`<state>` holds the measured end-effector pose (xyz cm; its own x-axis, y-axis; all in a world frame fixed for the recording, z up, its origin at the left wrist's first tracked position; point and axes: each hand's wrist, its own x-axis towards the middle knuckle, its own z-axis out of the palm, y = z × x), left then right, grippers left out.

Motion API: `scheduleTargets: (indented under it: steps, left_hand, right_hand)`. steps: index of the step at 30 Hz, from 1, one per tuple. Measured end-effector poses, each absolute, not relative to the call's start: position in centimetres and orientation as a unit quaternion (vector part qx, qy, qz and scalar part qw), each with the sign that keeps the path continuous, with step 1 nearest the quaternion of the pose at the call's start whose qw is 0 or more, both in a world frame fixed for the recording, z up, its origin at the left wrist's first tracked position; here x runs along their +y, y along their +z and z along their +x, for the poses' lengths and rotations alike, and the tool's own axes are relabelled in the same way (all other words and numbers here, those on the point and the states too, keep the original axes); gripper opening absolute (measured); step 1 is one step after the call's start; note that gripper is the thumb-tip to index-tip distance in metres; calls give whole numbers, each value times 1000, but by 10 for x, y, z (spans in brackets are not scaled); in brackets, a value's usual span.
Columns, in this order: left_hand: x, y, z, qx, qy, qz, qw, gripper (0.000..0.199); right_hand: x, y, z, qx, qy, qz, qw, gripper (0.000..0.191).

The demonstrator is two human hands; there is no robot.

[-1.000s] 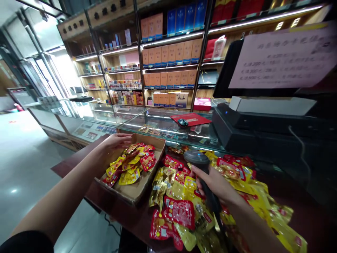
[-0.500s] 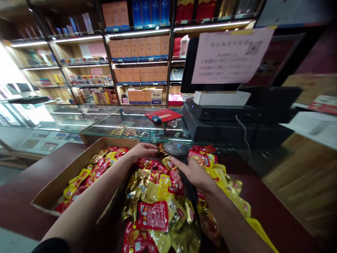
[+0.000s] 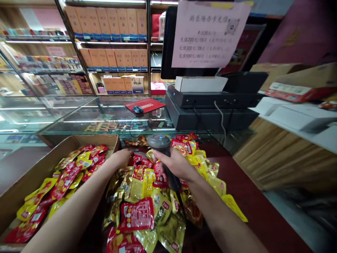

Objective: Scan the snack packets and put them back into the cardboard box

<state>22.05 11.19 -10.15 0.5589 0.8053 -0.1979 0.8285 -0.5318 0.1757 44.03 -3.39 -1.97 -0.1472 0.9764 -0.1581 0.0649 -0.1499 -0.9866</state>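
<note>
My right hand [image 3: 177, 164] is wrapped round the handle of a dark barcode scanner [image 3: 159, 141], held upright above a pile of snack packets. A small blue light shows on the scanner's head. My left hand [image 3: 123, 158] is low at the pile's left edge, between it and the cardboard box. Its fingers point down by a red packet [image 3: 137, 160] and are mostly hidden, so their grip does not show. Red, gold and yellow packets make up the pile, with a red packet [image 3: 137, 214] near the front.
An open cardboard box [image 3: 28, 172] with more packets stands on the left. Behind is a glass counter [image 3: 79, 116] with a computer mouse [image 3: 137, 109] on a red mat [image 3: 149, 104]. A monitor with a paper sign [image 3: 207, 38] stands above a dark cash drawer [image 3: 207, 116].
The view has turned right and tilted down. My left hand has dropped from beside the scanner's head to the packets at the pile's left edge. The right hand still holds the scanner.
</note>
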Motion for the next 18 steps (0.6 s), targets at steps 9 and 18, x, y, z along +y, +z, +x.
scheduleTargets:
  steps: [9, 18]
  left_hand:
    - [113, -90, 221, 448, 99, 874, 158, 55]
    - [102, -74, 243, 398, 300, 624, 602, 54]
  right_hand:
    - [-35, -17, 441, -505, 565, -512, 404, 31]
    - [-35, -14, 444, -507, 555, -512, 415, 29]
